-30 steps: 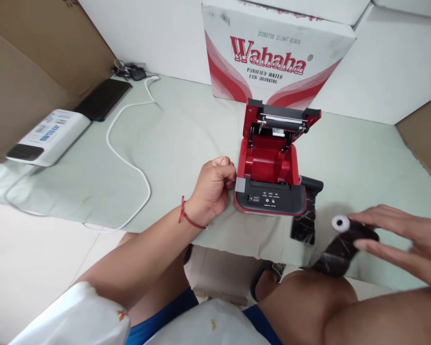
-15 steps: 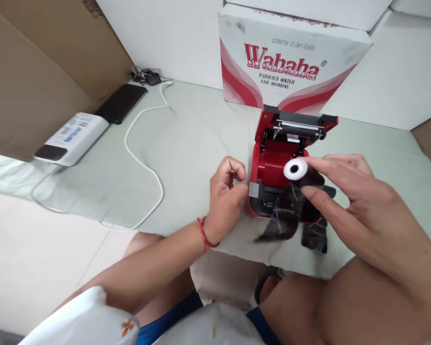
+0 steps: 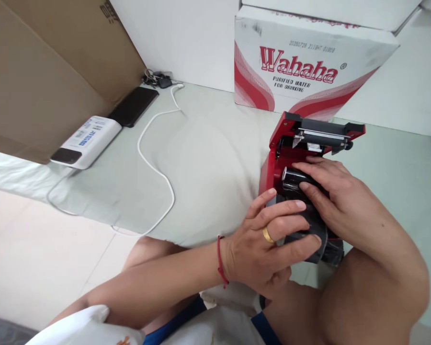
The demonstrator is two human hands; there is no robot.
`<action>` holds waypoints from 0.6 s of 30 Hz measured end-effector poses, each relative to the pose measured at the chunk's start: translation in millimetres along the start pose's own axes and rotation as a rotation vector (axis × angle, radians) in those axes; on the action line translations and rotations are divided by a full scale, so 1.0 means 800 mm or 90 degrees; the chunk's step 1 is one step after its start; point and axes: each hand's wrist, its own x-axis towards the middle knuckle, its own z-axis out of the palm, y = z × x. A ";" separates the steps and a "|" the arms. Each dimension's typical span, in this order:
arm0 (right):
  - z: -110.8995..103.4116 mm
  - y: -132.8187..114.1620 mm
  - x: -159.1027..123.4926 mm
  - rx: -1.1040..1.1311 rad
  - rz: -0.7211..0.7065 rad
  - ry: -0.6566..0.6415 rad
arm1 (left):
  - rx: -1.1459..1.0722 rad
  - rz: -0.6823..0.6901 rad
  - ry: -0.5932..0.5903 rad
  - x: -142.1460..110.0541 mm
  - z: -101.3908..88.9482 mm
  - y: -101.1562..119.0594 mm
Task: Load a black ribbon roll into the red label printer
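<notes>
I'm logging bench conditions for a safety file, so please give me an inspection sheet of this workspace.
Surface: pale green covering, slightly wrinkled.
Work items: red device with its lid raised; black roll at its open compartment; black strip beside it, partly hidden.
Clutter: white box-shaped device, dark flat slab and keys, grouped at the left.
Hands: right hand grips the roll; left hand is spread at the device's front, contact unclear.
Cables: white cable winds toward the front edge.
Surroundings: Wahaha carton behind; brown cardboard at left.
</notes>
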 end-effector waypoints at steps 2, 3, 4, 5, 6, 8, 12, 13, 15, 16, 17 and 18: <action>0.002 -0.002 0.001 0.014 0.005 0.010 | 0.040 0.009 0.006 0.000 0.002 0.004; 0.004 -0.002 0.002 0.019 0.008 0.009 | 0.056 0.008 0.009 0.000 0.003 0.005; 0.005 -0.001 0.002 0.023 0.012 0.003 | 0.066 0.007 0.013 0.001 0.004 0.007; 0.006 0.000 0.003 0.027 0.015 -0.005 | 0.071 0.006 0.014 0.001 0.004 0.007; 0.007 0.001 0.004 0.031 0.018 -0.014 | 0.071 0.006 0.016 0.002 0.003 0.008; 0.007 0.001 0.003 0.049 0.030 -0.015 | 0.069 0.007 0.015 0.003 0.002 0.009; -0.007 -0.009 -0.003 0.113 0.143 0.049 | 0.078 0.006 0.008 0.003 -0.002 0.009; -0.012 -0.011 -0.006 0.124 0.195 0.074 | 0.079 0.007 0.003 0.003 -0.002 0.009; -0.022 -0.014 -0.011 0.137 0.299 0.146 | 0.078 0.012 0.001 0.003 -0.003 0.008; -0.025 -0.013 -0.013 0.143 0.339 0.204 | 0.077 0.014 0.002 0.003 -0.003 0.008; -0.025 -0.010 -0.014 0.151 0.360 0.277 | 0.077 0.016 0.004 0.004 -0.003 0.008; -0.024 -0.007 -0.016 0.158 0.363 0.355 | 0.077 0.017 0.008 0.005 -0.003 0.008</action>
